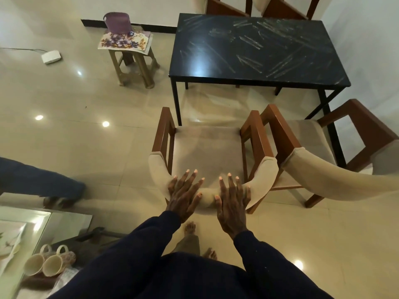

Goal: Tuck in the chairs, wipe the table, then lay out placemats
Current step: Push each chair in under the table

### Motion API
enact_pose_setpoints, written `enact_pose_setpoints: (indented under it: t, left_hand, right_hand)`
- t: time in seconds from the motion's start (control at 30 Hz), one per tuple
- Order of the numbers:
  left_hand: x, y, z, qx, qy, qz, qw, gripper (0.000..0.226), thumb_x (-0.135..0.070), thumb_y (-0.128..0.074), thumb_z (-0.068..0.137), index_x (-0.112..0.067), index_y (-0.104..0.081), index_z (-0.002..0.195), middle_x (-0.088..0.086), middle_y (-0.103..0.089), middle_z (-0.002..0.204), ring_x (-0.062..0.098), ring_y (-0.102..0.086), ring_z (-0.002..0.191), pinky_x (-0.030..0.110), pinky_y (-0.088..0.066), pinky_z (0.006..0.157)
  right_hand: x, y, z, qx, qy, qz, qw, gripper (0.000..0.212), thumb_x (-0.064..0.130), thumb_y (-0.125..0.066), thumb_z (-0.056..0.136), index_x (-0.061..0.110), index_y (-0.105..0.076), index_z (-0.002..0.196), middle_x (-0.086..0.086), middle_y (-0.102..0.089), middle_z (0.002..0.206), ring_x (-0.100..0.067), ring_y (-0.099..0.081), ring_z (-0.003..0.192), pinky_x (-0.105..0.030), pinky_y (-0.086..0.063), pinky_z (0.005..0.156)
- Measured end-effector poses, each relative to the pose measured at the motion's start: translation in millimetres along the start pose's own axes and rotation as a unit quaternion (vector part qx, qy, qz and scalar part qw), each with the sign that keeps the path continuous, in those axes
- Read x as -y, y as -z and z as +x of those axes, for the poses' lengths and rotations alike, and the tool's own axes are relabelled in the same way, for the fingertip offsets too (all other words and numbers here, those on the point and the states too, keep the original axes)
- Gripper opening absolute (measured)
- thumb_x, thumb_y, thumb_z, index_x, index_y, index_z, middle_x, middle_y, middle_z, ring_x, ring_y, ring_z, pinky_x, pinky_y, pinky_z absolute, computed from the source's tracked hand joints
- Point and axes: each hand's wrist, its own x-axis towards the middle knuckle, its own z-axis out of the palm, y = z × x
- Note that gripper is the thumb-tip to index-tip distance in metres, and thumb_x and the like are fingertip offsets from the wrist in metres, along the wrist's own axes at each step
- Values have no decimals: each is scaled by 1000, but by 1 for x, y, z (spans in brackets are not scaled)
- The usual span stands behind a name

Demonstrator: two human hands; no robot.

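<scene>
Nearest the camera, dark sleeves are seen, and both hands are laid flat on the curved, cream-padded backrest of the near chair. The left hand and the right hand are placed side by side, with fingers straight and spread apart and nothing clasped. At the lower left, two cream mugs are seen near a glass surface. Another person's trouser leg is caught at the left edge.

The near chair is set facing the table, its seat wholly outside the tabletop edge. A second chair is stood just beside it on the right, angled, near the table's corner leg.

The glossy beige tiled floor is dotted with reflected ceiling lights. The black table is marked across its top with pale streaks. To its left, floral placemats are stacked on a brown stool under a purple container. A white box with a cable is left on the floor. Two more chairs are seen at the far side, against a white wall.
</scene>
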Motion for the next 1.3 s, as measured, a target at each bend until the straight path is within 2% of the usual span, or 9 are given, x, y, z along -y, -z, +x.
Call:
enact_pose_setpoints:
  t: [0.37,0.6,0.73,0.93,1.13,1.3]
  left_hand:
    - [56,15,51,49,-27,-10,998,60,-56,-28,111,-27,-44,161,3,-25,175,24,-15,164,59,-9,130]
    - [96,27,97,66,-45,-11,997,60,-56,-28,111,-27,-46,160,2,-27,175,23,-18,163,60,-14,128]
    - [104,32,105,69,-59,-21,996,59,-55,-29,111,-28,-43,161,2,-25,175,23,-16,164,58,-11,130]
    - [101,36,103,87,-55,-32,994,59,-56,-28,111,-30,-40,162,0,-22,176,22,-13,164,57,-10,130]
    - [101,38,101,95,-53,-10,994,60,-57,-27,111,-31,-33,165,1,-19,177,22,-12,164,49,-3,131]
    - [101,37,100,95,-63,3,994,59,-52,-36,110,-31,-32,165,1,-19,177,23,-12,164,44,5,132]
  right_hand:
    - [19,-17,51,9,-23,21,999,66,53,-28,111,26,-22,170,-9,-12,179,-35,-9,165,-67,-3,130]
    - [37,-31,96,4,-48,10,999,67,53,-31,110,24,-23,170,-10,-13,179,-35,-10,165,-68,-7,129]
    - [43,-35,106,1,-60,-12,998,67,53,-29,111,23,-24,170,-10,-13,179,-35,-10,165,-68,-9,129]
    - [44,-35,104,0,-65,-27,998,67,48,-37,110,23,-23,170,-9,-12,179,-32,-10,165,-66,-9,129]
    - [50,-34,105,-2,-68,-31,997,67,47,-38,110,25,-20,171,-7,-13,179,-30,-10,165,-63,-7,131]
    - [48,-35,103,-1,-70,-46,996,64,45,-38,111,25,-23,170,-7,-19,178,-29,-13,165,-64,-11,130]
